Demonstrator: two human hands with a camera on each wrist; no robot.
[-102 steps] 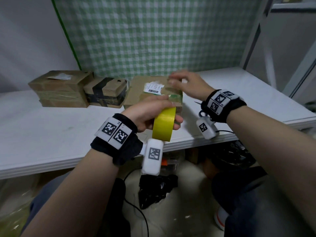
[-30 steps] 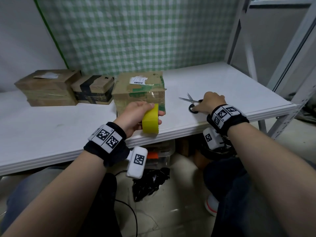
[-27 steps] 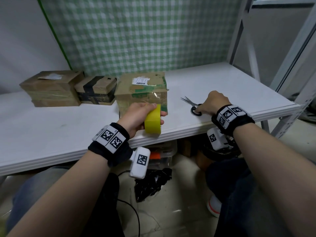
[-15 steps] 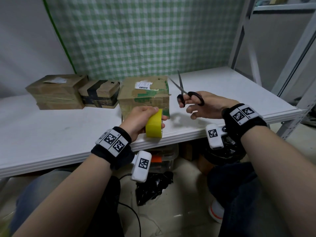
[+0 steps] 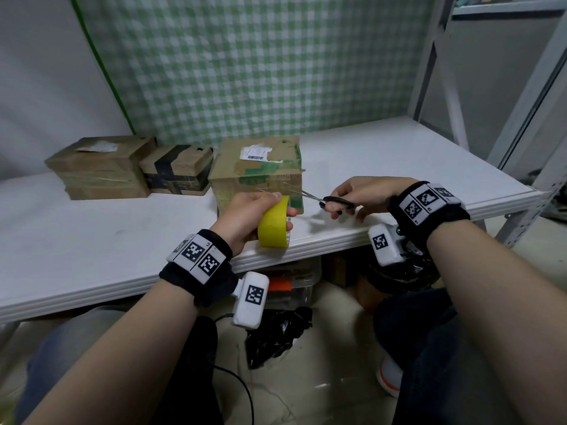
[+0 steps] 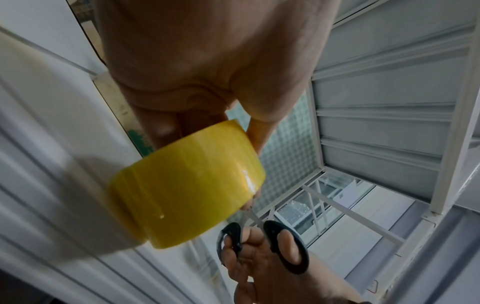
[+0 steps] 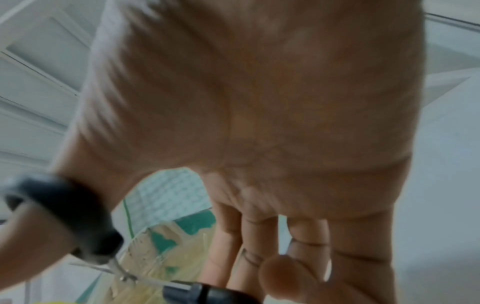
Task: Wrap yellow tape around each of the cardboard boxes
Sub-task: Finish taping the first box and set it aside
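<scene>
The left hand (image 5: 245,214) has its grip wrapped around the roll of yellow tape (image 5: 274,223), fingers over the top of the roll and thumb at its right side, holding it on edge just above the front edge of the white surface (image 5: 92,240). In the left wrist view the roll (image 6: 187,183) fills the middle, with fingers (image 6: 161,127) curled behind it. The right hand (image 5: 365,194) grips black-handled scissors (image 5: 329,202); the thumb and a finger pass through the loops (image 6: 285,246), and the blades are slightly parted, pointing left toward the lower right corner of the nearest cardboard box (image 5: 257,170), right by the roll. Whether the blades touch tape cannot be told. That box, with a white label and green patches on top, stands on the surface just behind the left hand. Two more cardboard boxes sit to its left in a row: a small one with black tape (image 5: 178,170) just beside it, and a wider one (image 5: 98,167) at the far left. A green checked cloth (image 5: 260,62) hangs behind.
</scene>
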